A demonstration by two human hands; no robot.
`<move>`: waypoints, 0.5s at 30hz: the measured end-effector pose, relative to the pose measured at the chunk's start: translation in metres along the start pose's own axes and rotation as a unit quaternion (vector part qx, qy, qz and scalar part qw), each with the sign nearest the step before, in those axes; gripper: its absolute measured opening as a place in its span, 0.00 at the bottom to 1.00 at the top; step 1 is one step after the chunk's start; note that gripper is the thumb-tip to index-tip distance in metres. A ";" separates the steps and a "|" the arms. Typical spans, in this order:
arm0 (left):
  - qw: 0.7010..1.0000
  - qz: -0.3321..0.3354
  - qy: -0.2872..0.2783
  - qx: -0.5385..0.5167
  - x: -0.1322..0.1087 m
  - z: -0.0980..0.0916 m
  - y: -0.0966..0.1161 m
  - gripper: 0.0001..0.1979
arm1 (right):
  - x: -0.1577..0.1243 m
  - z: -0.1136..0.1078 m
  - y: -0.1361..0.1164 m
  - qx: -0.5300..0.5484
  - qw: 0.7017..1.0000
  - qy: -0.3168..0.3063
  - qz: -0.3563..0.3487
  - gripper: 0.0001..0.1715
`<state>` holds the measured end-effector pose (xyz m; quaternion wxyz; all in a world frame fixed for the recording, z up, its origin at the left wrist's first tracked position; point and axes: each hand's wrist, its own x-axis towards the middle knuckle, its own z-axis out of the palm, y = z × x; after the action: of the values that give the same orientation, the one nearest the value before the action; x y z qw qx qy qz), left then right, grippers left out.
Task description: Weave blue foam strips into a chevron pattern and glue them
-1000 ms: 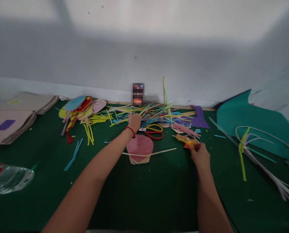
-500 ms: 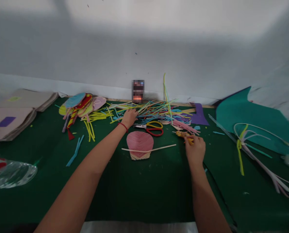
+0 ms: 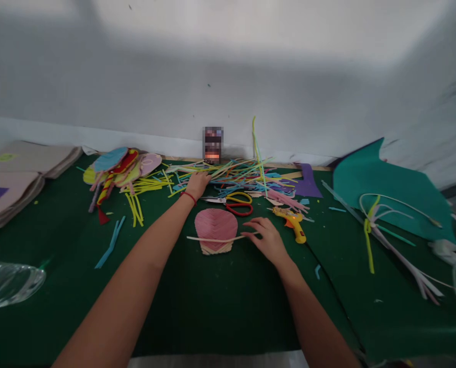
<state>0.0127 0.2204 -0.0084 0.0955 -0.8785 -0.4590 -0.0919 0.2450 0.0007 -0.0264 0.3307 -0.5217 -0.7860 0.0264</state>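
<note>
My left hand [image 3: 199, 184] lies on the left part of a heap of thin coloured strips [image 3: 239, 179], fingers stretched out over it; the tips are partly lost among the strips. In front lies a pink ribbed, petal-shaped piece [image 3: 216, 223] with a cream lower edge. Across it runs a cream strip [image 3: 216, 240]. Over that strip's right end my right hand [image 3: 266, 237] hovers, thumb and fingers apart and holding nothing. A yellow hot glue gun [image 3: 294, 222] rests on the cloth to the right of this hand. Between heap and pink piece are scissors [image 3: 239, 204] with yellow and red handles.
Finished coloured paper pieces [image 3: 116, 168] are stacked at the back left, near cardboard sheets [image 3: 9, 189]. A clear plastic bottle [image 3: 13, 283] lies front left. On the right are a teal sheet [image 3: 396, 189] and a tied strip bundle [image 3: 373, 225]. A black cord [image 3: 335, 291] trails forward.
My right hand has let go of the glue gun, leaving it on the table, and moved left to the cream strip's right end. My left hand stays at the heap.
</note>
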 end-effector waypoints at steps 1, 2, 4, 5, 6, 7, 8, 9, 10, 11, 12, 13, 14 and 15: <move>1.000 -0.003 0.003 0.002 0.000 0.001 -0.001 0.12 | 0.001 0.002 -0.005 0.011 0.999 -0.031 -0.015 0.15; 1.000 -0.006 0.007 0.003 0.000 0.001 -0.001 0.13 | 0.001 0.004 -0.009 0.017 0.998 -0.057 -0.028 0.15; 1.000 -0.012 0.014 0.003 0.000 0.003 -0.001 0.13 | 0.002 0.008 -0.015 0.017 0.995 -0.089 -0.044 0.13; 1.000 -0.013 0.017 0.002 0.000 0.003 0.000 0.13 | 0.003 0.010 -0.016 0.014 0.994 -0.098 -0.048 0.12; 1.000 -0.015 0.020 0.000 -0.001 0.003 0.001 0.12 | 0.003 0.011 -0.017 0.013 0.993 -0.104 -0.050 0.11; 1.000 -0.016 0.024 -0.002 -0.002 0.002 0.003 0.12 | 0.003 0.013 -0.017 0.013 0.993 -0.108 -0.050 0.11; 0.999 -0.018 0.028 -0.006 -0.003 0.001 0.005 0.11 | 0.003 0.014 -0.017 0.015 0.993 -0.110 -0.051 0.11; 0.999 -0.020 0.031 -0.011 -0.004 0.000 0.008 0.11 | 0.003 0.015 -0.017 0.016 0.993 -0.109 -0.052 0.11; 0.999 -0.021 0.036 -0.016 -0.005 -0.003 0.011 0.10 | 0.003 0.016 -0.016 0.017 0.993 -0.107 -0.053 0.11; 0.999 -0.021 0.040 -0.022 -0.007 -0.006 0.015 0.10 | 0.003 0.017 -0.016 0.016 0.993 -0.103 -0.053 0.12; 0.998 -0.019 0.045 -0.029 -0.009 -0.009 0.019 0.10 | 0.003 0.017 -0.015 0.013 0.994 -0.097 -0.052 0.12; 0.998 -0.015 0.050 -0.036 -0.011 -0.014 0.023 0.10 | 0.003 0.018 -0.015 0.009 0.995 -0.088 -0.050 0.13; 0.997 -0.009 0.055 -0.044 -0.014 -0.018 0.029 0.10 | 0.002 0.018 -0.015 0.004 0.996 -0.078 -0.047 0.13; 0.997 -0.003 0.059 -0.052 -0.019 -0.024 0.035 0.10 | 0.002 0.019 -0.014 -0.003 0.997 -0.065 -0.044 0.13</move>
<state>0.0291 0.1803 0.0068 0.0767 -0.8739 -0.4498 -0.1676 0.2229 0.0018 -0.0345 0.2778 -0.4848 -0.8282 0.0435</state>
